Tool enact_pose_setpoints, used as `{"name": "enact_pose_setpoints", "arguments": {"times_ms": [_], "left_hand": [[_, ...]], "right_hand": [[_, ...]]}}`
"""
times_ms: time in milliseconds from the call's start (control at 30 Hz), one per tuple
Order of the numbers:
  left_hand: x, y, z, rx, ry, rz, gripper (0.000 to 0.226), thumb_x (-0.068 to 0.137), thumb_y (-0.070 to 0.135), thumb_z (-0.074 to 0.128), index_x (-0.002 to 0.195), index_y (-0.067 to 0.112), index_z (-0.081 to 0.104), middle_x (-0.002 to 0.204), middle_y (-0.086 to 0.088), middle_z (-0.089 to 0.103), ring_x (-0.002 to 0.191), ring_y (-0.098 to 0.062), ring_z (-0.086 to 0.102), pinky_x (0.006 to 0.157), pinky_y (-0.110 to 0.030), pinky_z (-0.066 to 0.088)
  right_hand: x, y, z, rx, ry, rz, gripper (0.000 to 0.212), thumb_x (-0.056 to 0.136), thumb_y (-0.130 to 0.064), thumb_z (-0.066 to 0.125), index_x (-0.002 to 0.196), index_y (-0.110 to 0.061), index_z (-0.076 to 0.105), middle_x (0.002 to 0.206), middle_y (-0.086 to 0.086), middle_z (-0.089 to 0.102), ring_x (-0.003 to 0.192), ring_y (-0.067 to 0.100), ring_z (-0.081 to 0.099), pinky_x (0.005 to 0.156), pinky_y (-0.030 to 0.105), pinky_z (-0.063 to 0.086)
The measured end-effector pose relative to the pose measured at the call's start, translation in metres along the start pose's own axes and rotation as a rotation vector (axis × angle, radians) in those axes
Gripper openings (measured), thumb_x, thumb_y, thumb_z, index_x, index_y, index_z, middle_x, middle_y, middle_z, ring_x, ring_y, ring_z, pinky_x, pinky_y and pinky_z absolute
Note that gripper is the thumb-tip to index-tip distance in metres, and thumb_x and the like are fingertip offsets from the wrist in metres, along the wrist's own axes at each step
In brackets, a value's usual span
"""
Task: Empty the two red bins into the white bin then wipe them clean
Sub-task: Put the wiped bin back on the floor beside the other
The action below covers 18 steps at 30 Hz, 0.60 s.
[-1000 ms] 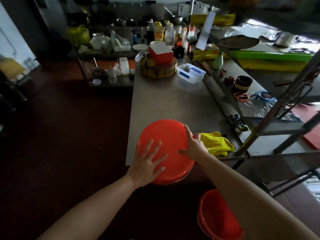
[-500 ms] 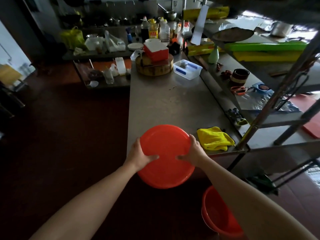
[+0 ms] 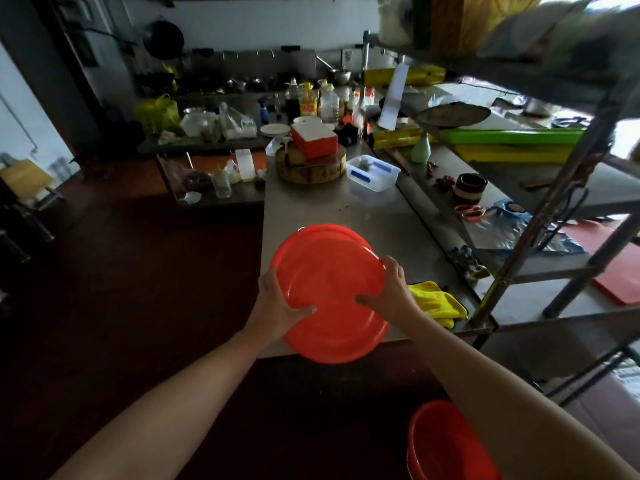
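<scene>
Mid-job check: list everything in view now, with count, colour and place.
Held bin: one, red, at the table's near edge, base toward the camera.
Floor bin: one, red, on the floor, lower right.
Cloth: one, yellow, on the table right of the held bin.
Table: one, steel, centre.
Container: one, clear with blue strips, far along the table.
Chopping block: one, wooden, table's far end, red-and-white box on top.
Shelf rack: one, metal, right.
Left hand: one, grips the held bin's left side.
Right hand: one, grips its right side.
</scene>
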<state>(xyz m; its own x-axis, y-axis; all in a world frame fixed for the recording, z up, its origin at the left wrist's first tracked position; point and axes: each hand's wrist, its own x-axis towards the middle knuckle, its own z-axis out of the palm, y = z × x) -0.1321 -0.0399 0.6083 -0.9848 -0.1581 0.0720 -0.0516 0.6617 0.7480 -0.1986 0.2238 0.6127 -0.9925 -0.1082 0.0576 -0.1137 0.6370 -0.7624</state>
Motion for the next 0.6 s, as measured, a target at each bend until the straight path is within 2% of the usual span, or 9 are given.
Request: {"name": "enact_pose_setpoints", "arguments": {"times_ms": [67, 133, 233, 333, 433, 500, 600], "left_hand": [[-0.009, -0.008, 0.007, 0.032, -0.001, 0.008, 0.115, 0.064, 0.051, 0.091, 0.147, 0.024, 0.016, 0.144, -0.003, 0.021, 0.133, -0.022, 0.038, 0.112, -0.048, 0.042], [-0.019, -0.02, 0.016, 0.065, -0.005, 0.0, 0.117, 0.064, 0.054, 0.089, 0.15, 0.027, 0.015, 0.144, -0.004, 0.02, 0.133, -0.025, 0.036, 0.111, -0.053, 0.042], [-0.032, -0.036, 0.026, 0.101, -0.051, -0.028, 0.123, 0.062, 0.076, 0.078, 0.155, 0.048, 0.002, 0.152, -0.004, 0.009, 0.141, -0.037, 0.026, 0.111, -0.061, 0.038], [-0.035, -0.04, 0.032, 0.131, -0.046, -0.025, 0.108, 0.064, 0.095, 0.054, 0.151, 0.056, 0.003, 0.158, 0.006, 0.002, 0.148, -0.035, 0.016, 0.115, -0.059, 0.033], [-0.024, -0.029, 0.036, 0.118, -0.044, -0.009, 0.087, 0.077, 0.096, 0.03, 0.151, 0.056, 0.009, 0.165, 0.012, 0.001, 0.153, -0.025, 0.009, 0.12, -0.052, 0.024], [-0.018, -0.022, 0.039, 0.112, -0.073, -0.028, 0.079, 0.083, 0.092, 0.021, 0.153, 0.056, 0.011, 0.168, 0.012, -0.004, 0.155, -0.021, 0.004, 0.122, -0.052, 0.019], [-0.012, -0.019, 0.044, 0.182, -0.139, -0.097, 0.076, 0.084, 0.09, 0.016, 0.153, 0.058, 0.011, 0.169, 0.002, 0.0, 0.155, -0.023, 0.005, 0.122, -0.053, 0.021]], "right_hand": [[-0.009, 0.0, 0.009, -0.027, 0.017, 0.0, 0.095, 0.062, -0.037, 0.094, 0.134, -0.017, 0.036, 0.127, 0.005, 0.038, 0.111, 0.032, 0.055, 0.088, 0.041, 0.05], [-0.02, 0.005, 0.021, -0.095, -0.013, -0.03, 0.091, 0.064, -0.041, 0.092, 0.133, -0.021, 0.037, 0.125, 0.002, 0.038, 0.11, 0.038, 0.056, 0.089, 0.042, 0.049], [-0.033, 0.012, 0.035, -0.212, -0.101, -0.055, 0.101, 0.071, -0.055, 0.083, 0.15, -0.041, 0.022, 0.153, 0.004, 0.026, 0.128, 0.043, 0.042, 0.104, 0.05, 0.042], [-0.035, 0.009, 0.04, -0.197, -0.183, -0.091, 0.07, 0.087, -0.07, 0.055, 0.147, -0.056, 0.02, 0.165, -0.002, 0.016, 0.147, 0.037, 0.026, 0.115, 0.056, 0.031], [-0.027, 0.006, 0.04, -0.093, -0.235, 0.02, 0.08, 0.088, -0.078, 0.031, 0.158, -0.042, 0.018, 0.167, -0.006, 0.013, 0.154, 0.02, 0.013, 0.122, 0.051, 0.021], [-0.023, 0.006, 0.043, -0.134, -0.282, 0.035, 0.075, 0.093, -0.073, 0.03, 0.159, -0.041, 0.016, 0.168, -0.005, 0.008, 0.155, 0.02, 0.008, 0.123, 0.052, 0.017], [-0.02, 0.009, 0.048, -0.167, -0.363, 0.081, 0.07, 0.097, -0.069, 0.034, 0.159, -0.042, 0.016, 0.169, 0.001, 0.003, 0.155, 0.027, 0.005, 0.123, 0.054, 0.015]]}}
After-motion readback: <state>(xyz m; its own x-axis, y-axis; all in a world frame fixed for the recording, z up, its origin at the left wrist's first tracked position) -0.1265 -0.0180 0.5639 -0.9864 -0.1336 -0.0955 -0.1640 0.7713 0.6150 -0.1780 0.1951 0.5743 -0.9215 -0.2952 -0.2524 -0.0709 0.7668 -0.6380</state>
